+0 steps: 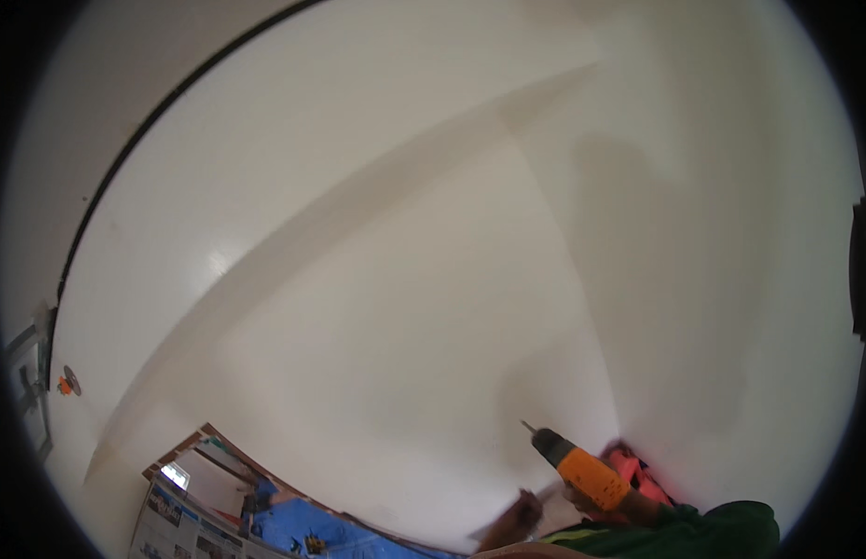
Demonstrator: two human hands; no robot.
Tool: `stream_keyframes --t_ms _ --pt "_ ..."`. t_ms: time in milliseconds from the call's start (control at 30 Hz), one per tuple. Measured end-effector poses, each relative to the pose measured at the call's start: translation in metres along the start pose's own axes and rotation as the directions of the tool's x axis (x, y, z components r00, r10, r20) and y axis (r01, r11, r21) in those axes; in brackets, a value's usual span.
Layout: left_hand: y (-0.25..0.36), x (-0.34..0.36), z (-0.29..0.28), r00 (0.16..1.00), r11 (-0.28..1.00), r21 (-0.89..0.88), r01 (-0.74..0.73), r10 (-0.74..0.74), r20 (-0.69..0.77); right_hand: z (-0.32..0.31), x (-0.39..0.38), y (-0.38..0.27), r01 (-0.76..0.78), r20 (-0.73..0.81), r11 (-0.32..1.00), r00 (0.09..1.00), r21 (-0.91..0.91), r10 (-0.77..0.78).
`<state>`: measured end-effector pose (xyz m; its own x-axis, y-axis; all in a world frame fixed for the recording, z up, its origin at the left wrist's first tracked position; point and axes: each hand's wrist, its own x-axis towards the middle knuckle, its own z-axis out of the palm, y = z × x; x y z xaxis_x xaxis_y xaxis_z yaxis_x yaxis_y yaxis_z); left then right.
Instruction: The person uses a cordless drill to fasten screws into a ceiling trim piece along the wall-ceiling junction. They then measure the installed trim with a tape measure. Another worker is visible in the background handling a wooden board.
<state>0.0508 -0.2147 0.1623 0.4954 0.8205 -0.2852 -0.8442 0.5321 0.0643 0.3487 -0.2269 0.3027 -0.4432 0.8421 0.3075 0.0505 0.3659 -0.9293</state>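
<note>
An orange and black drill with a thin bit is in my right hand, its tip pointing up and left in front of the white wall surface. My left hand is low in the view, left of the drill, with fingers curled near the wall; what they hold, if anything, is unclear. A red object, too hidden to identify, lies behind the drill. My green sleeve shows at the lower right.
A brown-edged opening at lower left shows a blue surface with small objects beyond. Beside it is a panel covered with printed paper. A small orange fitting and a grey framed window are at far left.
</note>
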Motion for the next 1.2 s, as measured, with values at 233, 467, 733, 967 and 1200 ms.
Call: stream_keyframes --t_ms 233,467,733,967,1200 --pt "0.047 0.006 0.215 0.943 0.873 0.398 -0.283 0.176 0.283 0.006 0.025 -0.036 0.332 -0.096 0.942 0.937 -0.041 -0.335" --pt "-0.012 -0.012 0.305 0.864 0.755 0.500 -0.424 0.172 0.473 0.014 0.030 -0.050 0.282 -0.193 0.948 0.948 0.149 -0.252" --pt "-0.016 -0.007 0.301 0.861 0.789 0.465 -0.402 0.153 0.486 0.025 0.028 -0.035 0.197 -0.233 0.977 0.957 0.079 -0.174" --pt "-0.017 -0.011 0.295 0.813 0.625 0.552 -0.552 0.257 0.522 0.030 0.026 -0.033 0.298 -0.259 0.943 0.908 -0.148 -0.328" --pt "-0.018 -0.021 0.295 0.820 0.470 0.674 -0.570 0.378 0.430 0.017 0.030 -0.034 0.302 -0.183 0.713 0.836 -0.633 -0.517"
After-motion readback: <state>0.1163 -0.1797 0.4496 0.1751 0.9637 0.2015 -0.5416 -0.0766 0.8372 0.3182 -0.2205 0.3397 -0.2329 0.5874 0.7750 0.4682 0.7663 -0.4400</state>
